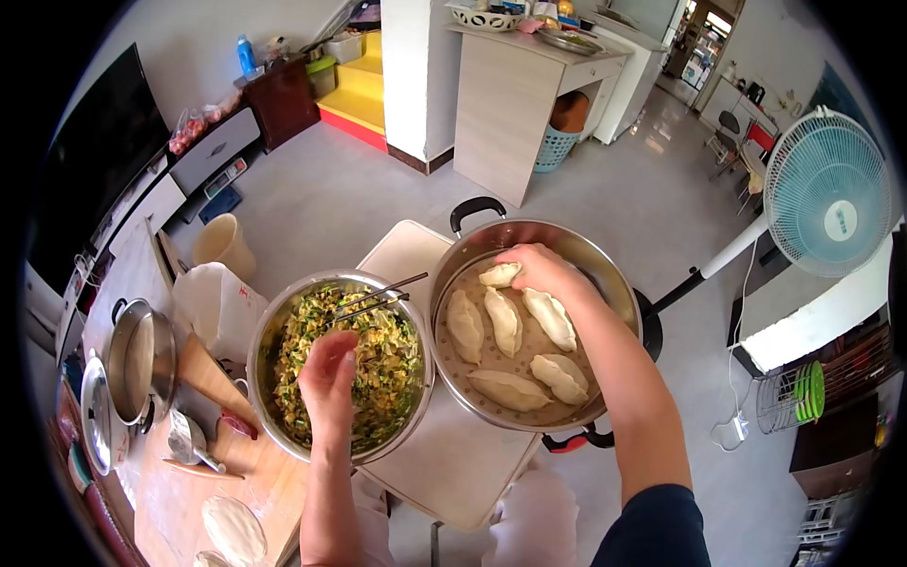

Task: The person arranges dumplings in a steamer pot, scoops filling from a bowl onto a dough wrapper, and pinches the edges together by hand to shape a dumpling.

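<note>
My right hand (543, 271) reaches into the steamer pot (619, 283) and grips a raw dumpling (499, 275) at the far side of its perforated tray (452, 373). Several other pleated dumplings lie on this tray, among them a long dumpling (510, 389) near the front. My left hand (329, 373) hovers over a metal bowl (263, 416) of chopped green and yellow filling (387, 354). Its fingers are loosely bent, and nothing shows in them. A pair of chopsticks (383, 295) leans in the bowl just beyond that hand.
Bowl and pot stand on a pale stool (453, 487). At left, a wooden board (274, 491) carries flat dough wrappers (233, 529) and a metal scoop (189, 439). Another pot (162, 345) stands behind. A fan (827, 194) is at right, its cord (732, 369) running to the floor.
</note>
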`<state>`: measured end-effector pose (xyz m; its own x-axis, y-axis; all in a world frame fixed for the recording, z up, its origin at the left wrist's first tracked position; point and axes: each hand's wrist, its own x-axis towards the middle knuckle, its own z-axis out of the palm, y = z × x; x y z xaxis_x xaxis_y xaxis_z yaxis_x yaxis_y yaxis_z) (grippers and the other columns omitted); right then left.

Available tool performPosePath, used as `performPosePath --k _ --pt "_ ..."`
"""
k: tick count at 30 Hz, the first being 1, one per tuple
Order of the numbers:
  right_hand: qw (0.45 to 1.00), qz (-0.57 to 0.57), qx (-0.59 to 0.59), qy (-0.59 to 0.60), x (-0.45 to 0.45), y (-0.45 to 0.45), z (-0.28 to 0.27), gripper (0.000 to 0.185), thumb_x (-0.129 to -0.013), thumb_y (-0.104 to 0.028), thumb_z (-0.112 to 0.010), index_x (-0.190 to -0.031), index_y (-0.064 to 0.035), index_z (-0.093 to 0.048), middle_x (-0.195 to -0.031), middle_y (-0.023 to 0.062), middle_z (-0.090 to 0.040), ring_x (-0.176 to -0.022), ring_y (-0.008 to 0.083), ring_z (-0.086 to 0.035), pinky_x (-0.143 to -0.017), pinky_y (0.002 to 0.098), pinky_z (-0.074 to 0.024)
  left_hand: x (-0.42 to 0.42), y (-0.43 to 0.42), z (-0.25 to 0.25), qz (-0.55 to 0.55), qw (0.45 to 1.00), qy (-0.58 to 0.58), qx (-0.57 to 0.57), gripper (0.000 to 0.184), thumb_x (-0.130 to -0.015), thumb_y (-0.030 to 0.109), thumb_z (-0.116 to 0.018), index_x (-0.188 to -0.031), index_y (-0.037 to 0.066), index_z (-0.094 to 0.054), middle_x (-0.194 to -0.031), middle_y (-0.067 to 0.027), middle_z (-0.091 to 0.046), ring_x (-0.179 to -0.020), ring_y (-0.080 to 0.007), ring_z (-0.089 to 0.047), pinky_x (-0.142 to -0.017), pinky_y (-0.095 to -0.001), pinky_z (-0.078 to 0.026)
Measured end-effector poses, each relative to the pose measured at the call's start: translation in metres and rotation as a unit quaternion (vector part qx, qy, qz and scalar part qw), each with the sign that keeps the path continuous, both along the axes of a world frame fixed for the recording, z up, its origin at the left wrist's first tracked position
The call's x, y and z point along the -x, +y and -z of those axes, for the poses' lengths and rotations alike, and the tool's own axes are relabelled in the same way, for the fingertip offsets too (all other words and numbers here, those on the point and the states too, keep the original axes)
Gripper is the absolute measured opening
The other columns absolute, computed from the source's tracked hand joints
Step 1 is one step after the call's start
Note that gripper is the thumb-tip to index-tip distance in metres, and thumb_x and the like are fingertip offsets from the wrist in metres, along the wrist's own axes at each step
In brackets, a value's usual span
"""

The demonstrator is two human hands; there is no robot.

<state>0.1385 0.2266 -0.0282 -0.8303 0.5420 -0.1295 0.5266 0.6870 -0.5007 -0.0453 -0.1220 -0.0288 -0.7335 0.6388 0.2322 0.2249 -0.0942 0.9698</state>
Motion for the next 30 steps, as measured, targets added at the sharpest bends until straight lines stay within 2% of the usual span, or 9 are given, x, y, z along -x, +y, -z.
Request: performPosePath --k 7,10,11,14,15,18,21,25,30 --pt "0.998 0.033 -0.036 0.05 0.016 -0.001 -0.001 0.044 -0.072 0.005 -0.073 -0.113 -0.0093 -0.071 -0.111 0.0121 -0.068 -0.107 0.0343 -0.063 -0.092 0.0407 -0.0502 0.022 0.004 0.023 -0.033 0.997 -0.04 -0.049 0.025 -0.09 -0.003 -0.058 -0.113 0.001 -0.064 -0.104 -0.0057 -0.069 -0.098 -0.013 -0.064 -0.088 -0.0261 -0.05" --pt "0.992 -0.055 -0.068 0.091 0.016 0.004 0.019 0.044 -0.072 0.006 -0.073 -0.114 -0.0066 -0.07 -0.111 0.0131 -0.067 -0.107 0.0343 -0.063 -0.093 0.0393 -0.0503 0.024 0.001 0.024 -0.042 0.997 -0.052 -0.044 0.025 -0.09 -0.003 -0.058 -0.114 0.001 -0.063 -0.104 -0.0059 -0.069 -0.098 -0.0132 -0.064 -0.089 -0.0263 -0.049" --pt "0.994 -0.069 -0.054 0.062 0.016 0.003 0.016 0.052 -0.072 0.007 -0.072 -0.122 -0.0055 -0.067 -0.122 0.014 -0.066 -0.114 0.0305 -0.062 -0.096 0.0389 -0.0505 0.026 0.0 0.024 -0.044 0.997 -0.057 -0.041 0.025 -0.09 -0.003 -0.058 -0.114 0.001 -0.063 -0.104 -0.006 -0.069 -0.098 -0.0133 -0.064 -0.089 -0.0263 -0.049" --pt "0.966 0.004 0.182 0.181 -0.004 0.013 -0.004 0.062 -0.07 0.007 -0.073 -0.131 -0.0025 -0.061 -0.123 0.015 -0.065 -0.117 0.0268 -0.061 -0.099 0.038 -0.0494 0.034 -0.005 0.025 -0.049 0.996 -0.048 -0.056 0.024 -0.09 -0.003 -0.058 -0.114 0.0 -0.063 -0.103 -0.0059 -0.069 -0.098 -0.0133 -0.064 -0.089 -0.0266 -0.049" --pt "0.974 0.031 0.18 0.132 -0.015 0.027 -0.015 0.066 -0.074 0.006 -0.073 -0.136 0.0014 -0.054 -0.127 0.0146 -0.063 -0.12 0.0225 -0.057 -0.101 0.0363 -0.0485 0.034 -0.006 0.021 -0.046 0.995 -0.049 -0.068 0.024 -0.091 -0.003 -0.059 -0.114 0.0 -0.063 -0.103 -0.0062 -0.069 -0.098 -0.0134 -0.064 -0.09 -0.027 -0.049" --pt "0.98 0.172 0.066 0.069 -0.045 0.036 -0.023 0.044 -0.073 -0.005 -0.079 -0.115 0.0033 -0.067 -0.104 0.0148 -0.071 -0.094 0.0231 -0.067 -0.081 0.0354 -0.0558 0.04 -0.008 0.022 -0.058 0.992 -0.063 -0.088 0.023 -0.091 -0.004 -0.059 -0.114 0.0 -0.063 -0.103 -0.0062 -0.069 -0.098 -0.0133 -0.064 -0.09 -0.0269 -0.049" --pt "0.98 0.175 0.03 -0.091 -0.06 0.005 -0.044 0.035 -0.076 -0.016 -0.079 -0.104 0.0012 -0.07 -0.096 0.0165 -0.072 -0.083 0.0272 -0.07 -0.077 0.039 -0.0561 0.046 -0.011 0.025 -0.057 0.991 -0.076 -0.097 0.023 -0.091 -0.004 -0.059 -0.114 -0.001 -0.064 -0.103 -0.0061 -0.069 -0.098 -0.0132 -0.063 -0.091 -0.0268 -0.048" --pt "0.959 0.132 -0.105 -0.229 -0.053 -0.057 -0.059 0.05 -0.076 -0.042 -0.078 -0.112 -0.008 -0.071 -0.11 0.0179 -0.07 -0.098 0.0355 -0.068 -0.085 0.047 -0.0535 0.049 -0.012 0.024 -0.063 0.988 -0.091 -0.105 0.023 -0.092 -0.004 -0.059 -0.114 -0.001 -0.063 -0.104 -0.0062 -0.069 -0.098 -0.0132 -0.064 -0.093 -0.0274 -0.049" --pt "0.967 0.133 -0.137 -0.168 -0.052 -0.062 -0.018 0.059 -0.075 -0.04 -0.079 -0.127 -0.0137 -0.065 -0.12 0.0149 -0.067 -0.11 0.0327 -0.064 -0.09 0.0442 -0.0524 0.054 -0.016 0.027 -0.06 0.99 -0.083 -0.099 0.025 -0.094 0.001 -0.06 -0.119 -0.002 -0.061 -0.107 -0.0084 -0.068 -0.101 -0.0164 -0.065 -0.096 -0.0311 -0.051"
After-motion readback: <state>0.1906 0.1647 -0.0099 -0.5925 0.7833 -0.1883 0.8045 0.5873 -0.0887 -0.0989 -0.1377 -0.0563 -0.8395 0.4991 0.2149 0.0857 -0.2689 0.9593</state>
